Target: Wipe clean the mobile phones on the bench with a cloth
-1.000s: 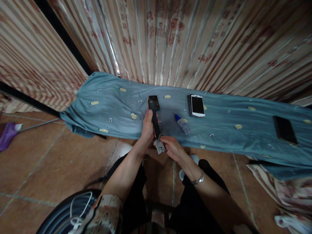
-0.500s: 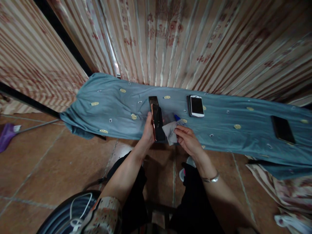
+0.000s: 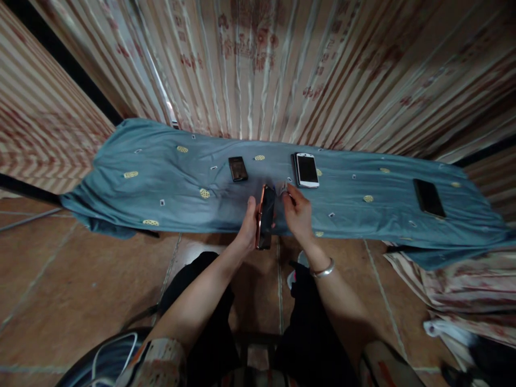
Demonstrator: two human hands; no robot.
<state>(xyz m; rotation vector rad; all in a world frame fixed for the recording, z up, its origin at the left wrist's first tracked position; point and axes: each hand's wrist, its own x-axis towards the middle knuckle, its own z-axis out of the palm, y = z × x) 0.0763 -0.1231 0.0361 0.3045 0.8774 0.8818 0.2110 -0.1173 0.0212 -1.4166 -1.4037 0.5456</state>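
My left hand (image 3: 248,226) is closed around a dark phone (image 3: 265,217) with a copper-coloured edge, which stands tilted above the front of the bench. Just to its right, my right hand (image 3: 297,210) pinches a bunched grey cloth (image 3: 283,188), mostly hidden by the fingers. A small gap separates that hand from the phone. Beyond the hands, a small dark phone (image 3: 238,169) lies on the blue patterned sheet (image 3: 185,177). A white phone (image 3: 307,170) rests on a darker flat item, and a black phone (image 3: 429,198) lies farther right.
A striped curtain (image 3: 250,97) hangs behind the bench. Dark metal bars stand at the left and right. Tiled floor (image 3: 52,279) lies below, with a dark round seat (image 3: 108,355) and a white cable at the lower left. Bunched fabric (image 3: 439,285) hangs at the right.
My view has shifted. The right hand has moved up towards the held phone's far end, its cloth now bunched rather than hanging. The held phone no longer overlaps the small dark phone.
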